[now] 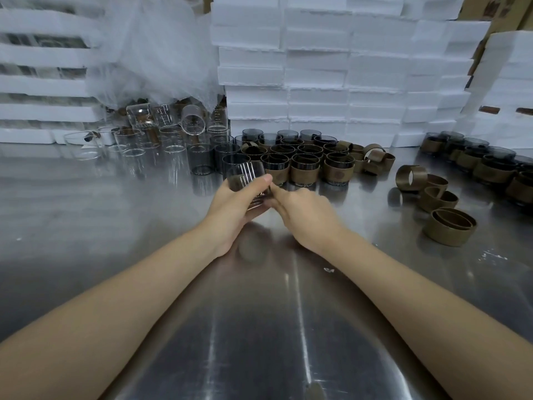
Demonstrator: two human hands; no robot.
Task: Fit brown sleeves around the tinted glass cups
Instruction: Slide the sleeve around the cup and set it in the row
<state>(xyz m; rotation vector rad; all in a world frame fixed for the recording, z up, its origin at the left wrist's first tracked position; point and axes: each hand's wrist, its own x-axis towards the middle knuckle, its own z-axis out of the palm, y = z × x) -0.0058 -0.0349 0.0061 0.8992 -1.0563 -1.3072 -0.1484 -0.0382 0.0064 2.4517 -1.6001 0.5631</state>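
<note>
View: head cam, wide-angle.
Facing: fwd + down onto grey metal table point(86, 226).
Range: close; left hand point(236, 209), right hand point(305, 215) mid-frame.

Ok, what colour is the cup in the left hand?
The cup is smoky grey tinted glass; head view.

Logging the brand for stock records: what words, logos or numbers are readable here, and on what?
None readable.
Round stamp on the sleeved cups: too blurred.
Dark print on the cardboard boxes: too blurred.
Tinted cup in left hand: no text visible.
</note>
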